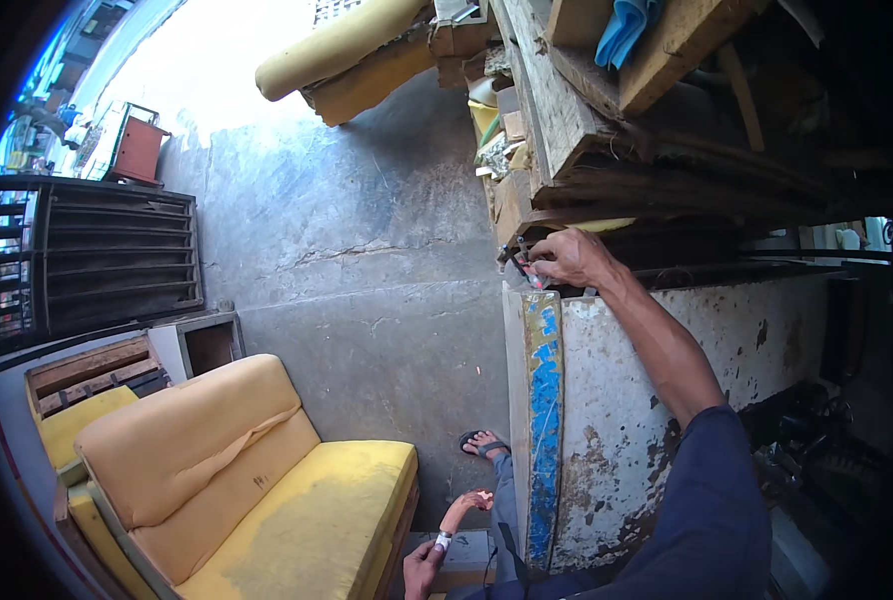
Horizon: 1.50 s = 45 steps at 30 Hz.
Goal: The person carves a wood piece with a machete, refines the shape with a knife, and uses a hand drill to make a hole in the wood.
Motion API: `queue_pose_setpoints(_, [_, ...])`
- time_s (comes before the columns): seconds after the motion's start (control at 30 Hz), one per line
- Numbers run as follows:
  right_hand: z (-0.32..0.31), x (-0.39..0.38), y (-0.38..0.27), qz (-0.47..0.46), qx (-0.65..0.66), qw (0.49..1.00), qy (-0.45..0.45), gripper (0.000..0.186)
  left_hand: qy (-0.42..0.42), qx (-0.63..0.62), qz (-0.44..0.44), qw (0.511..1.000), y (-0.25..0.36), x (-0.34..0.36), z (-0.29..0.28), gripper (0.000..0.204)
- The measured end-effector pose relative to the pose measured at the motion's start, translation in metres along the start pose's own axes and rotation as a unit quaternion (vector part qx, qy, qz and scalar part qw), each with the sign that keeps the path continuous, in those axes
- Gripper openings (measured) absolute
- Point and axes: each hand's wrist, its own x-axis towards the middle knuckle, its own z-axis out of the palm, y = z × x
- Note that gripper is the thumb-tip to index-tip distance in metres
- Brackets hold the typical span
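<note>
Low in the view, my left hand (423, 570) is closed round the lower end of a curved, reddish-brown object (457, 514). It has a white band near my fingers and a ragged pinkish tip; its kind is unclear. My right arm stretches forward over a worn panel (647, 370) with peeling white paint and a blue-flecked edge. At the panel's far corner my right hand (574, 258) has its fingers bent and pinched at a cluster of small red and dark pieces (520, 262), too small to name. My fingertips partly hide them.
A yellow cushioned sofa (297, 500) stands at left, near a slatted dark metal gate (117, 250). Stacked timber (567, 120) overhangs at upper right. A rolled yellow foam sheet (337, 50) lies at the top. My sandalled foot (485, 444) rests on the concrete floor (387, 350).
</note>
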Motion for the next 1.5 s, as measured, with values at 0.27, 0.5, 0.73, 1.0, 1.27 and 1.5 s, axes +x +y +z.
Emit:
queue_pose_setpoints(0.27, [-0.004,0.016,-0.026,0.071,-0.150,0.986,-0.016,0.026,0.013,0.020,0.154,0.988,-0.027,0.001,-0.009,0.037])
queue_pose_setpoints(0.5, [-0.035,-0.039,-0.042,0.109,0.041,0.975,0.189,0.018,0.033,0.048,0.089,0.994,-0.027,-0.019,-0.012,0.033])
queue_pose_setpoints(0.73, [-0.024,-0.161,-0.096,0.160,0.328,0.868,0.336,0.003,0.021,-0.032,0.137,0.990,-0.116,0.013,0.000,0.033])
queue_pose_setpoints(1.0, [0.100,-0.354,-0.188,0.077,0.070,0.943,0.316,0.036,0.086,-0.011,0.144,0.986,-0.250,-0.031,-0.020,0.043])
queue_pose_setpoints(1.27, [0.165,-0.555,-0.215,0.062,0.113,0.954,0.270,0.030,0.199,-0.098,0.162,0.962,-0.377,-0.106,0.000,0.037])
queue_pose_setpoints(1.5, [0.150,-0.702,-0.231,-0.099,0.150,0.949,0.259,0.022,0.258,-0.174,0.251,0.917,-0.555,-0.197,0.139,0.036])
